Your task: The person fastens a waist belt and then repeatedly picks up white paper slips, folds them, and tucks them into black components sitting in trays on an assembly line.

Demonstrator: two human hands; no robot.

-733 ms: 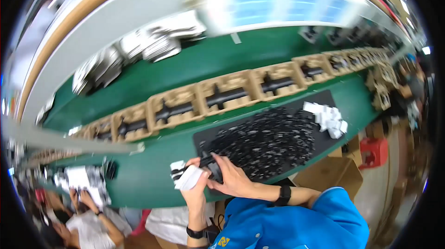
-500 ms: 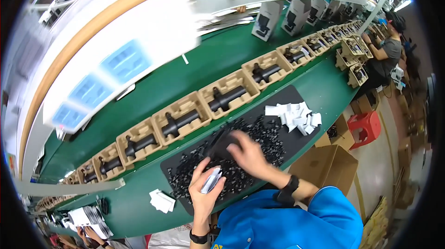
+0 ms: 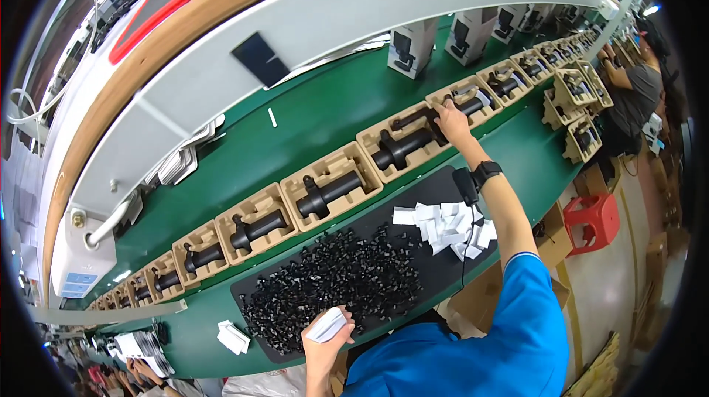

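Observation:
My left hand is closed round a small stack of white folded slips, at the near edge of a heap of small black parts. The heap lies on a dark mat. My right arm is stretched forward, and my right hand reaches down at a moulded tan tray in the row. Its fingers are bent at a dark piece, and the fingertips are partly hidden. Beside it, the neighbouring tray holds a black cylindrical device. A black wristband is on my right wrist.
A line of similar trays crosses the green table. White slips lie on the mat's right end, and others at left. Printed boxes stand behind. A red stool and a co-worker are at right.
My right hand has moved from above the black heap up and right to the trays. My left hand still holds the white slips, slightly lower. The whole view has shifted.

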